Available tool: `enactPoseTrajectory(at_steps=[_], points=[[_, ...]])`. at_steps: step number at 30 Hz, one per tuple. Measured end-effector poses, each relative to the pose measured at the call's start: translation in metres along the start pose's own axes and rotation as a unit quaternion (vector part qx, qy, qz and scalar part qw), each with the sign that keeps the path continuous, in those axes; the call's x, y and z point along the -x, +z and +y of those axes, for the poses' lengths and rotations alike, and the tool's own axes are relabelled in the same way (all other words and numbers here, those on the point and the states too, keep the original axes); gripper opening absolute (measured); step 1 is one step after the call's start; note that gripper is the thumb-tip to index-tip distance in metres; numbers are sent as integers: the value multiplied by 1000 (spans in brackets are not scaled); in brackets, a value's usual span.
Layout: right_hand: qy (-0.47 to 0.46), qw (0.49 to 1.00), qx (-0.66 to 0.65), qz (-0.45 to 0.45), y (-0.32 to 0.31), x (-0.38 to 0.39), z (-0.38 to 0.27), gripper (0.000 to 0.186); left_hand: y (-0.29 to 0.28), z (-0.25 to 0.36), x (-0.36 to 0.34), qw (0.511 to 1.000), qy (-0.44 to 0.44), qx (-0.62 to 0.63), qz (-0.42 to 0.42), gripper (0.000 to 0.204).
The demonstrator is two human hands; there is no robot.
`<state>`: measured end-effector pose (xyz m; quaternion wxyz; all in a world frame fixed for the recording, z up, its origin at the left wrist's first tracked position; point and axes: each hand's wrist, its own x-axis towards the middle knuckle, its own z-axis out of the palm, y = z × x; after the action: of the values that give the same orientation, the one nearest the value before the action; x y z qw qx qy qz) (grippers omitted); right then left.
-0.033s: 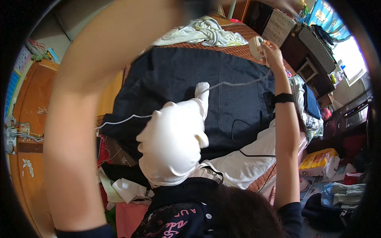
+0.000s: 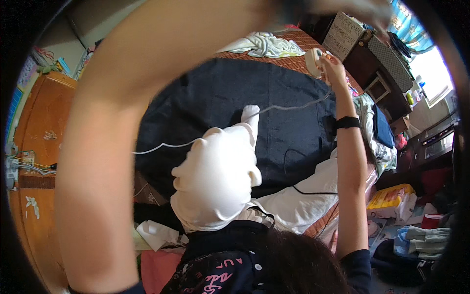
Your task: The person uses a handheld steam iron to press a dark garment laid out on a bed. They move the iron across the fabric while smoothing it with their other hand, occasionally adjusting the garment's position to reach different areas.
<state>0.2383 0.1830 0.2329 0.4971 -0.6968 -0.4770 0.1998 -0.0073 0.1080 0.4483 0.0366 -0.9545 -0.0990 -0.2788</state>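
Observation:
My left hand (image 2: 364, 17) is raised high at the top right, above my right hand, smeared by motion; whether its fingers hold anything is unclear. My right hand (image 2: 334, 71) grips a cream-coloured handheld object (image 2: 311, 61), with a grey cord (image 2: 293, 107) trailing from around it across a black cloth (image 2: 220, 88). My white-clad knee (image 2: 215, 176) and white-socked foot (image 2: 249, 112) rest on that cloth beneath the cord. A dark cord (image 2: 318, 193) lies over white fabric at the lower right.
A brown patterned bed cover (image 2: 301, 36) with a crumpled light blanket (image 2: 264, 44) lies behind. A wooden cabinet (image 2: 36, 127) with cables stands left; dark furniture (image 2: 377, 63), folded clothes (image 2: 384, 127) and a yellow package (image 2: 391, 201) are on the right.
My left arm and hand have swung rightward. My right hand, still gripping the cream object, has shifted slightly down and left.

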Motion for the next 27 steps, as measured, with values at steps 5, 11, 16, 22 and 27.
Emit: enactPoseTrajectory(at_steps=[5,11,16,22,27], points=[[9,999,52,1,10,15,30,56,72,63,-55,995,56,73,-33,35],[21,999,19,40,-4,22,40,58,82,62,-64,993,55,107,-18,37],[28,999,14,34,-15,21,35,60,35,5,-40,995,-18,96,37,39],[7,998,47,-40,-36,1,6,44,-43,-152,118,980,0,-197,36,34],[-36,996,43,-72,-63,-47,-44,48,-104,-193,389,882,-469,-32,37,23]])
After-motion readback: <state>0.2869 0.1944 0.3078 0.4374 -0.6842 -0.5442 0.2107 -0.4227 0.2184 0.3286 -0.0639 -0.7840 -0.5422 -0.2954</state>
